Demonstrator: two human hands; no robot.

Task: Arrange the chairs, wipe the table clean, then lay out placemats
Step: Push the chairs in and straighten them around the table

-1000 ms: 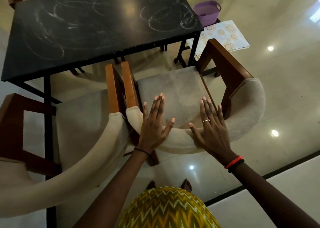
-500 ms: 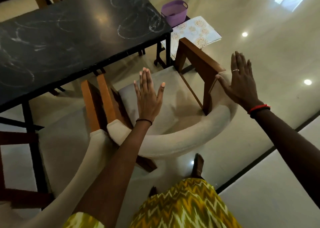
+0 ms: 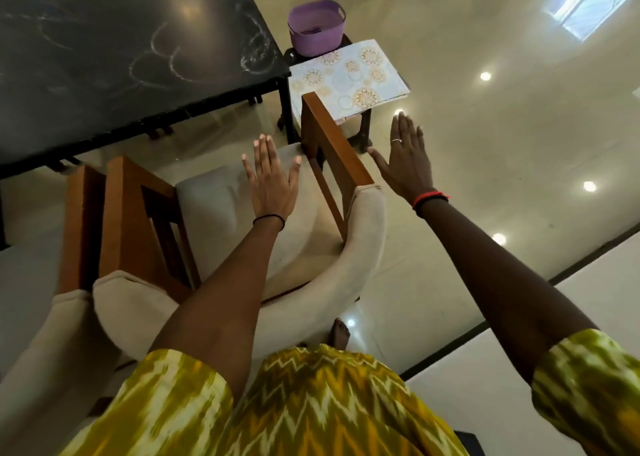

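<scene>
Two chairs (image 3: 311, 233) btwn person & smeared table (image 3: 121, 57); placemats (image 3: 349, 74) beyond.

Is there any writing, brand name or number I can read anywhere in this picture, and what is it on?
None.
The black table carries only chalky white swirls, not letters.
The placemats show a flower-like pattern only.
The purple basket bears no visible label.

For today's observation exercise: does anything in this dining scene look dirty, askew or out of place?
Yes. The black table carries whitish swirled smears, thickest near its right corner, so it looks unwiped. The patterned placemats sit stacked on a small stool beside the table, not laid out.
</scene>
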